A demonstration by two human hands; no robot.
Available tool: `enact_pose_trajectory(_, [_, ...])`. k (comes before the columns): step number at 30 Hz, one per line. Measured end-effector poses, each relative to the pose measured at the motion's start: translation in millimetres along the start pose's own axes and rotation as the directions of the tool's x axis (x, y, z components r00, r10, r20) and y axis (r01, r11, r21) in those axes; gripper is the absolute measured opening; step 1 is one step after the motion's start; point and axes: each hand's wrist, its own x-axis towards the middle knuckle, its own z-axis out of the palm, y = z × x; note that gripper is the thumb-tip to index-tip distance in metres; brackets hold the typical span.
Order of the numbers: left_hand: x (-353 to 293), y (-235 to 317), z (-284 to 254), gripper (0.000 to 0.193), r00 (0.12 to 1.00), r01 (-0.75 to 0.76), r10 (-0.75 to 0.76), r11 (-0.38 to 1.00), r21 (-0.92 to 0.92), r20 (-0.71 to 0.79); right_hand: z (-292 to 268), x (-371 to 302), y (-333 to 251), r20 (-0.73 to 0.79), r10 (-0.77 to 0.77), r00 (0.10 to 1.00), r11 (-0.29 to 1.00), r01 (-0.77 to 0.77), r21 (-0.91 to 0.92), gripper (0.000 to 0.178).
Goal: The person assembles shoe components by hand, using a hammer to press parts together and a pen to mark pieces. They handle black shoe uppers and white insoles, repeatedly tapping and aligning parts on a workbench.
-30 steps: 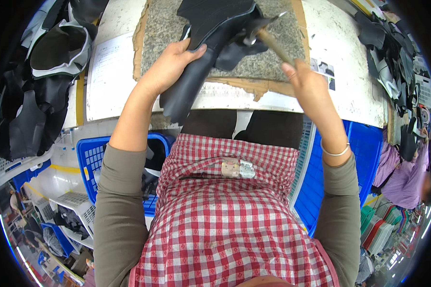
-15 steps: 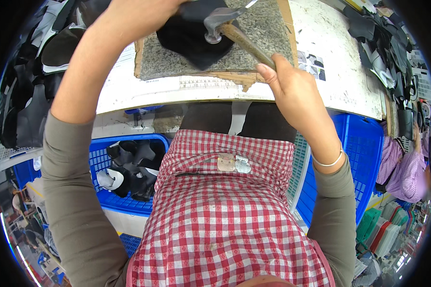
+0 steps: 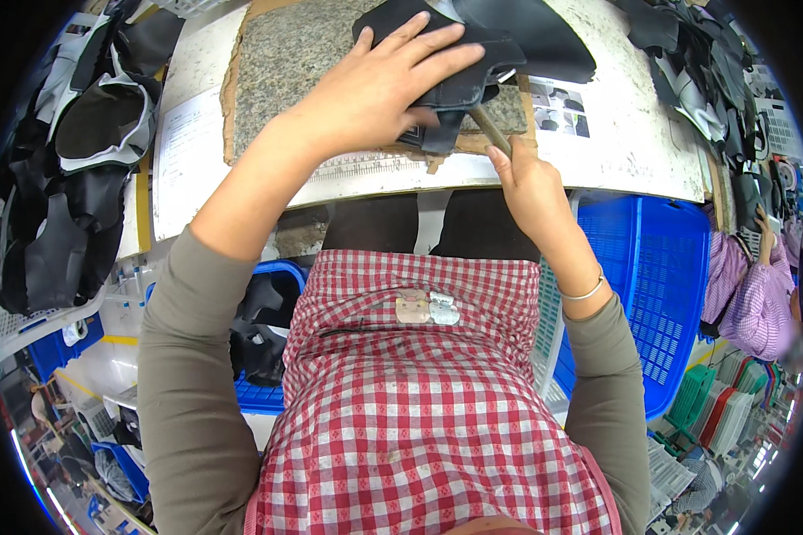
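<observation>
Your left hand (image 3: 375,89) spreads on the black piece (image 3: 462,87); your right hand (image 3: 533,192) grips the handle (image 3: 491,130), pointing far-left, its end hidden there.

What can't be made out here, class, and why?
In the head view:
Handle, far end: hidden by the black material.
Black material, top: cut off by the upper edge.
Left hand, palm: turned down, out of sight.
Basket, left part: behind the left sleeve.
Sheet, print: too small.
</observation>
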Motion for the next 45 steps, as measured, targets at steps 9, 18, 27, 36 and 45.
enact_pose_trajectory(9, [74,-74,20,0.036,0.996,0.083,-0.064,0.910,-0.406,0.059,-61,55,-28,0.018,-0.010,1.000,1.000,0.010,-0.008,0.043])
enact_pose_trajectory(18, [94,-65,1,0.027,0.980,0.148,-0.090,0.929,-0.339,0.180,-74,48,-30,0.113,-0.019,0.993,0.994,0.030,-0.101,0.039])
enact_pose_trajectory(27, [62,-61,-18,0.038,0.984,0.104,-0.063,0.963,-0.249,0.168,-44,34,4,0.163,0.220,0.962,0.976,-0.215,-0.048,0.039])
enact_pose_trajectory(36, [-323,38,-194,0.054,0.735,0.678,-0.660,0.715,0.170,-0.154,-35,-73,10,0.746,0.039,0.665,0.653,-0.582,0.485,0.039])
enact_pose_trajectory(45, [-539,197,-63,0.086,-0.485,0.842,-0.823,-0.349,0.411,0.295,-31,-53,-42,0.658,0.103,0.746,0.520,-0.604,0.604,0.033])
